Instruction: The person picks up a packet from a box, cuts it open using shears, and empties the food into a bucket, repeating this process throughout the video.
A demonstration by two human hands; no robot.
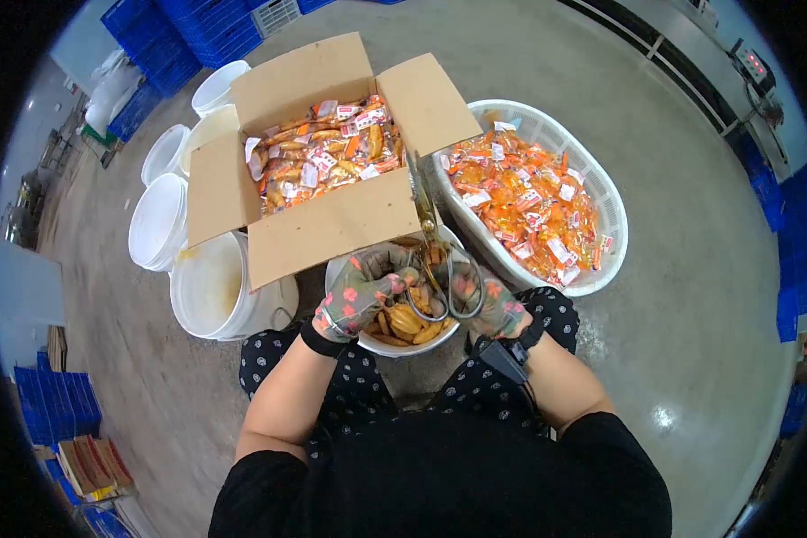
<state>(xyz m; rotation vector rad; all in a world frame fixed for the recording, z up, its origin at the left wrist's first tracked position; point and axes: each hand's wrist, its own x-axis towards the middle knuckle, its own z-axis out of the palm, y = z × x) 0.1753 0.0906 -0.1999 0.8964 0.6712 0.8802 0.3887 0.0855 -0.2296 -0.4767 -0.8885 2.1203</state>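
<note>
One pair of large metal scissors with looped handles (429, 224), above the near bowl, held in the right hand (491, 307), floral-gloved. One left hand (360, 294), likewise gloved, fingers curled narrow; grip contents cannot be told. One round white bowl (402, 351) of brown pieces (407, 321). Far: open brown cardboard box (332, 230), clear packets (327, 154) inside. Right: oval white plastic basket (611, 208), orange packets (533, 204).

this looks like a food-packing room: bare grey floor (690, 359), an open carton (332, 222) of sealed packets just beyond the fingers (421, 282), stacked blue crates (184, 40) farther off, probably metal equipment at the blurred edge.
</note>
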